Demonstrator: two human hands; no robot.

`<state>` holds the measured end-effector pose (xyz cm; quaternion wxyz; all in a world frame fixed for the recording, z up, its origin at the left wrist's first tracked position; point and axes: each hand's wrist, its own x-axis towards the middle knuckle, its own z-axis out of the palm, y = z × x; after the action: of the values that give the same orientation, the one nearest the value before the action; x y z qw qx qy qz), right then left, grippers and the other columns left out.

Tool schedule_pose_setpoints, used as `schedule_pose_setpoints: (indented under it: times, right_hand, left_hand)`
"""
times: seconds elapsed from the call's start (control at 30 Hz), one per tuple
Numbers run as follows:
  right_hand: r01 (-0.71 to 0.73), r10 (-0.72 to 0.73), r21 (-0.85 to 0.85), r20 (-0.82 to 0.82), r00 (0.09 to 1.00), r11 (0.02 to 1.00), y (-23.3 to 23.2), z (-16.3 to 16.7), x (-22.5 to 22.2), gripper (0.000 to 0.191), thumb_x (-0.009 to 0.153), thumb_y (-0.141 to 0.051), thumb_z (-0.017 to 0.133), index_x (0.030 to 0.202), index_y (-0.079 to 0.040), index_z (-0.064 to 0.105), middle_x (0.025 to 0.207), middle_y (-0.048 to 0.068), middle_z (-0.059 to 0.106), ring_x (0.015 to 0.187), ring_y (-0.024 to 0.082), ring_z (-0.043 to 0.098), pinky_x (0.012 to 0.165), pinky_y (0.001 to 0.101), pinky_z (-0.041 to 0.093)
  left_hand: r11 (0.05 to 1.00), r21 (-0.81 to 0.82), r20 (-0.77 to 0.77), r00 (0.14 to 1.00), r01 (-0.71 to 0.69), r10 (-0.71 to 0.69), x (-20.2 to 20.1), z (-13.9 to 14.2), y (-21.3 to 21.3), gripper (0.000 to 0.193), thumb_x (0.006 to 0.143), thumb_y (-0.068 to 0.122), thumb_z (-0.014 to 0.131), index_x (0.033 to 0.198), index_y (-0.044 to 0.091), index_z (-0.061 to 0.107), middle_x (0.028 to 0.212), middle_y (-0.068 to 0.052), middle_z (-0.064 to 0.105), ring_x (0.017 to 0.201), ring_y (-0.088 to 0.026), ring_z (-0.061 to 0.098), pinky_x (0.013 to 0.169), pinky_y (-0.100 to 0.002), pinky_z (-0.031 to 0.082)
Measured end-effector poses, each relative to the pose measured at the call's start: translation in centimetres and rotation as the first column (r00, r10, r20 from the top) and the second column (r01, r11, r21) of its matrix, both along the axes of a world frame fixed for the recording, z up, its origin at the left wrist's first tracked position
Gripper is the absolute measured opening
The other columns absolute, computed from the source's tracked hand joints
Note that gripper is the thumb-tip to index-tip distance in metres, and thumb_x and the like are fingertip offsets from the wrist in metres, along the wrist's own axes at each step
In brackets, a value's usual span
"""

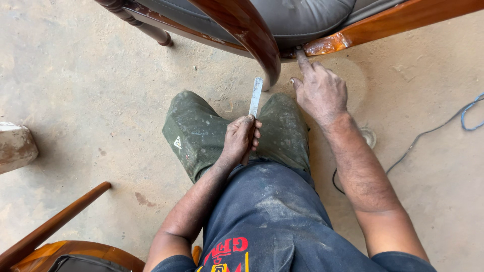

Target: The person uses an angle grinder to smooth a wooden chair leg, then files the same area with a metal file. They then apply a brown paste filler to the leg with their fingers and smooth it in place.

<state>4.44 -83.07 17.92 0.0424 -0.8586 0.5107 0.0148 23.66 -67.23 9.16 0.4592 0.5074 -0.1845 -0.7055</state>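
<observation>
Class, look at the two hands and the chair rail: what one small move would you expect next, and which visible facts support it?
Probably the left hand lifts its flat metal blade toward the worn patch on the chair rail. The right hand already points a forefinger at that patch, while the blade is held upright, clear of the wood, above the knees.

Bare concrete floor [91,85], dusty, tan, with small stains and a reddish patch at lower left. Pale stone block [15,146] at the left edge, blue cord [471,113] and dark cable [418,138] trailing in from the right. Second varnished wooden chair [60,242] at bottom left, dark cushion on it; flat daylight, soft shadows.
</observation>
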Motion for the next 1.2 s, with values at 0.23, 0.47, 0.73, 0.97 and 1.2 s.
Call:
schedule_pose_setpoints:
  times: [0.23,0.47,0.73,0.97,1.2]
  right_hand:
    - [-0.005,0.013,-0.068,0.130,0.991,0.998,1.2,0.8,-0.3,0.076,0.094,-0.032,0.081,0.158,-0.007,0.048,0.099,0.019,0.071,0.089,0.033,0.073,0.078,0.0441,0.061]
    - [0.003,-0.005,0.024,0.068,0.998,1.000,1.2,0.2,-0.1,0.068,0.093,-0.029,0.078,0.154,-0.012,0.053,0.092,0.018,0.069,0.084,0.034,0.074,0.073,0.0452,0.061]
    - [0.171,-0.462,0.463,0.641,0.613,0.869,2.3,-2.6,-1.4,0.030,0.107,-0.029,0.061,0.120,-0.005,0.073,0.084,0.005,0.074,0.072,0.011,0.071,0.062,0.0271,0.058]
    - [0.155,-0.635,0.618,0.730,0.253,0.771,1.6,-2.9,0.7,0.025,0.107,-0.022,0.068,0.092,-0.003,0.074,0.072,0.003,0.067,0.061,0.005,0.059,0.053,0.0240,0.046]
    - [0.293,-0.427,0.315,0.742,0.517,0.903,0.9,-0.5,2.2,0.025,0.105,-0.013,0.067,0.084,-0.001,0.073,0.062,0.002,0.067,0.054,0.006,0.063,0.051,0.0235,0.048]
  left_hand:
    - [1.000,-0.001,0.005,1.000,0.023,-0.023,0.0,0.1,0.2,0.038,0.111,0.032,0.045,0.096,0.005,0.067,0.069,-0.001,0.062,0.050,-0.007,0.057,0.044,-0.023,0.048]
    - [0.993,-0.066,0.003,0.995,0.100,-0.100,-1.2,0.7,-1.6,0.038,0.111,0.032,0.044,0.097,0.006,0.067,0.069,-0.001,0.063,0.052,-0.007,0.058,0.045,-0.023,0.049]
    - [0.975,-0.113,0.026,0.982,0.190,-0.188,-2.9,2.2,-4.2,0.039,0.112,0.030,0.039,0.100,0.006,0.066,0.072,-0.001,0.065,0.053,-0.007,0.061,0.047,-0.023,0.053]
    - [0.992,-0.049,-0.229,0.966,0.114,-0.122,-5.1,3.0,-7.4,0.041,0.114,0.033,0.038,0.099,0.005,0.064,0.069,-0.001,0.063,0.051,-0.007,0.059,0.044,-0.022,0.051]
    - [0.996,-0.006,-0.325,0.942,0.089,-0.087,-5.7,2.7,-9.1,0.041,0.113,0.032,0.040,0.094,0.004,0.063,0.065,-0.003,0.062,0.048,-0.008,0.059,0.041,-0.022,0.050]
